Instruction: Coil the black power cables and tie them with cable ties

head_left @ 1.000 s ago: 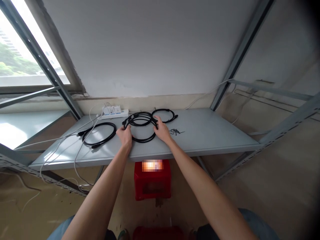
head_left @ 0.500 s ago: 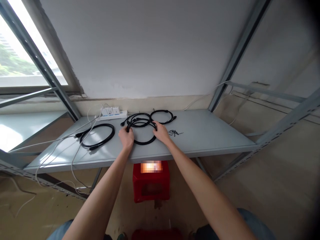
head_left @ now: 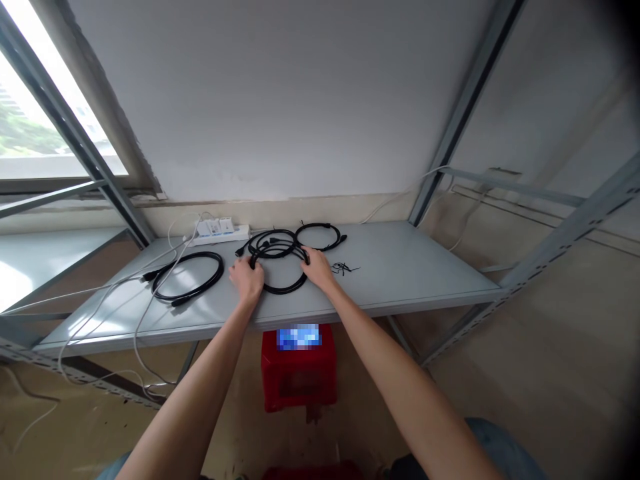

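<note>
A black cable (head_left: 285, 290) is looped into a coil at the front middle of the grey shelf (head_left: 385, 280). My left hand (head_left: 247, 278) has its fingers closed around the coil's left side. On the opposite side, my right hand (head_left: 317, 267) grips the same coil. Its far part overlaps a second coiled black cable (head_left: 273, 233) lying behind it. Another black coil (head_left: 319, 227) rests farther back to the right. Beside my right hand lies a small pile of thin black ties (head_left: 344, 269).
A separate black cable coil (head_left: 220, 267) lies on the left, crossed by a white cord (head_left: 145, 307). A white power strip (head_left: 215, 237) with plugged-in adapters stands against the wall. Metal uprights (head_left: 460, 120) frame the shelf. A red stool (head_left: 300, 373) is underneath.
The view has shifted slightly, moving the whole scene a little left in the picture. Both hands keep their hold on the coil, with hardly any movement over the shelf.
</note>
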